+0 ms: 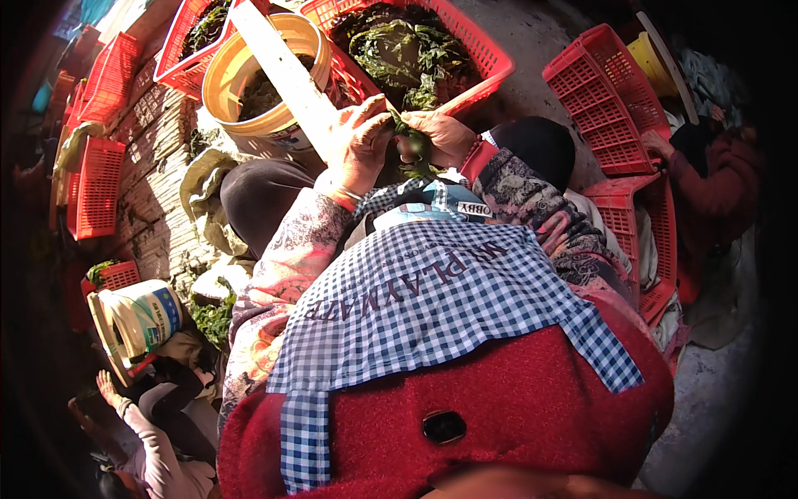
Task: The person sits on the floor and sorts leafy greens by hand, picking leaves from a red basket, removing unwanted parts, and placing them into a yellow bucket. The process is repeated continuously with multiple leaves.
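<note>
Between my hands, just above my lap, is a dark green strip of leafy seaweed (408,132). My left hand (355,146) pinches its one end between thumb and fingers. My right hand (442,138) grips the other side, its fingers curled. Past my hands, a red plastic basket (492,62) holds a heap of green seaweed (405,53). A wooden board (287,78) lies slanting across the rim of a yellowish plastic bucket (218,81), its near end behind my left hand. Dark matter lies inside the bucket.
Another red basket (171,56) with seaweed adjoins the bucket. Red crates (608,103) stand at the right, where a co-worker's hand (658,145) touches one. A white bucket (140,318), loose seaweed (214,318) and another co-worker's arm (146,430) are at the lower left.
</note>
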{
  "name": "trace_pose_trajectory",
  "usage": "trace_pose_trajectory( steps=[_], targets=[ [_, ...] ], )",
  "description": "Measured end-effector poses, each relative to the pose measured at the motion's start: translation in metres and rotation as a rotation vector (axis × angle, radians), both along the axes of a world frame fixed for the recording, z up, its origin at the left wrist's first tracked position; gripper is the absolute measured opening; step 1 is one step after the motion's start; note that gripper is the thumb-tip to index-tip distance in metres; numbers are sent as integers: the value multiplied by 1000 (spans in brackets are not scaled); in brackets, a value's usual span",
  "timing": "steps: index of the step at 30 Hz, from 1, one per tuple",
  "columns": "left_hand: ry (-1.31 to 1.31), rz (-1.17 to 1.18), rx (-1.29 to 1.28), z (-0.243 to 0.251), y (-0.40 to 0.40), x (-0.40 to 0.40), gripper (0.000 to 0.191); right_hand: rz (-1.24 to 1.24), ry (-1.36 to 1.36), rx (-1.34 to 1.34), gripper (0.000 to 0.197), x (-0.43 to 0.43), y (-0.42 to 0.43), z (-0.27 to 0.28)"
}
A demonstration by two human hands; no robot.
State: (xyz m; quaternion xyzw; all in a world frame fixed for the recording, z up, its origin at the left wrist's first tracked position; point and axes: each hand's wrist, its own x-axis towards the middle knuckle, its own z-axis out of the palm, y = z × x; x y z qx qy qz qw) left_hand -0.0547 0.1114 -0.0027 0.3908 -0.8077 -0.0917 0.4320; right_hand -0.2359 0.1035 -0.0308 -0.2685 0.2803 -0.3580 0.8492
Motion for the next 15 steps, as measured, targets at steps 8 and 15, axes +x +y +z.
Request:
trace_pose_trajectory(
  steps=[8, 15],
  targets=[
    [585, -287, 702, -12, 3, -2, 27, 100, -70, 163, 19, -3, 3, 9],
    [669, -375, 546, -21, 2, -4, 23, 128, -16, 183, 18, -1, 2, 9]
  ],
)
